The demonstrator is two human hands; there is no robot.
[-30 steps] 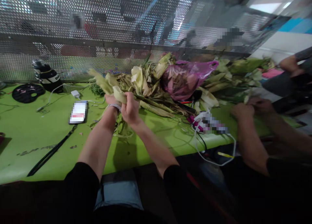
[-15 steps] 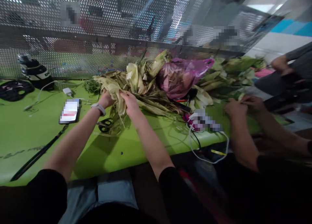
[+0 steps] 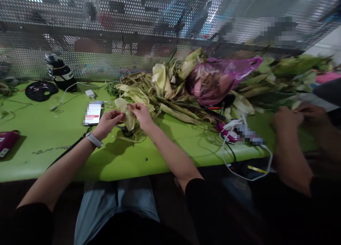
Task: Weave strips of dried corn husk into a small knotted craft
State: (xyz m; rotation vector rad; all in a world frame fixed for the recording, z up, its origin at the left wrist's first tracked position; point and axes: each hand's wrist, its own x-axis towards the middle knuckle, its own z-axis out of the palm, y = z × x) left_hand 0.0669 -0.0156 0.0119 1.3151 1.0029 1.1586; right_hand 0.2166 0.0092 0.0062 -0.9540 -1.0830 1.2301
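Between my two hands is a pale corn husk (image 3: 129, 121), held up over the green table (image 3: 176, 152). My left hand (image 3: 109, 121) pinches its left side. With thumb and fingers pressed together, my right hand (image 3: 140, 114) grips the upper right part. Just behind lies a heap of dried corn husks (image 3: 183, 114), some yellowish and some brown. Under the held husk, black scissors (image 3: 126, 132) show in part, with thin husk strips (image 3: 134, 138) beside them.
A phone (image 3: 93, 113), a bottle (image 3: 60, 72) and a black mask-like item (image 3: 41, 91) lie leftward. Right of the heap are a purple plastic bag (image 3: 213, 79) and a power strip with white cables (image 3: 249, 134). A co-worker's hands (image 3: 289, 115) work at the far right.
Both hands have drawn back from the heap, lifting one pale husk away from it. The view has swung left, so a dark red object now shows at the left edge.
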